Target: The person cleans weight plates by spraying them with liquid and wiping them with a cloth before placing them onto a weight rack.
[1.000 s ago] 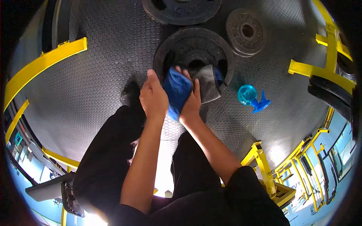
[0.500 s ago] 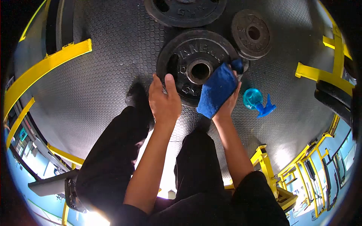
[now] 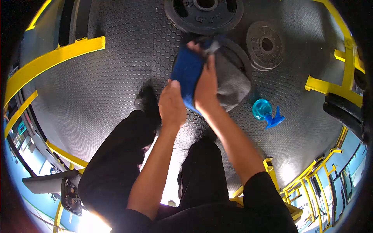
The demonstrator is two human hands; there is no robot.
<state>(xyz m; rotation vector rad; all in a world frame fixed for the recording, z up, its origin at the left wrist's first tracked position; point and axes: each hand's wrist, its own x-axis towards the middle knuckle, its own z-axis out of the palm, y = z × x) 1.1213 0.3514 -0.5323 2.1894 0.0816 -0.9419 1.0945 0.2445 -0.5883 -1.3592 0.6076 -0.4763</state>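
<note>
My right hand [image 3: 206, 87] is closed on a cloth, blue [image 3: 188, 72] on one side with a grey part [image 3: 233, 83] hanging to the right. The cloth lies over a black weight plate [image 3: 238, 51] on the floor and hides most of it, including the centre hole. The fingertips and the cloth's top are blurred by motion. At the plate's near left edge, my left hand [image 3: 172, 104] is curled, its thumb beside the blue cloth and its fingertips partly hidden. A teal spray bottle [image 3: 262, 109] with a blue trigger head lies to the right.
A larger weight plate [image 3: 206, 17] lies beyond, and a smaller one [image 3: 265, 46] sits to the right. Yellow steel frames [image 3: 58, 58] stand on both sides of the textured black rubber floor [image 3: 124, 58]. My shoe [image 3: 145, 99] is near my left hand.
My right hand has swept the cloth leftward across the plate, uncovering its grey part and covering the hole. My left hand's fingers have curled in. The view has shifted slightly.
</note>
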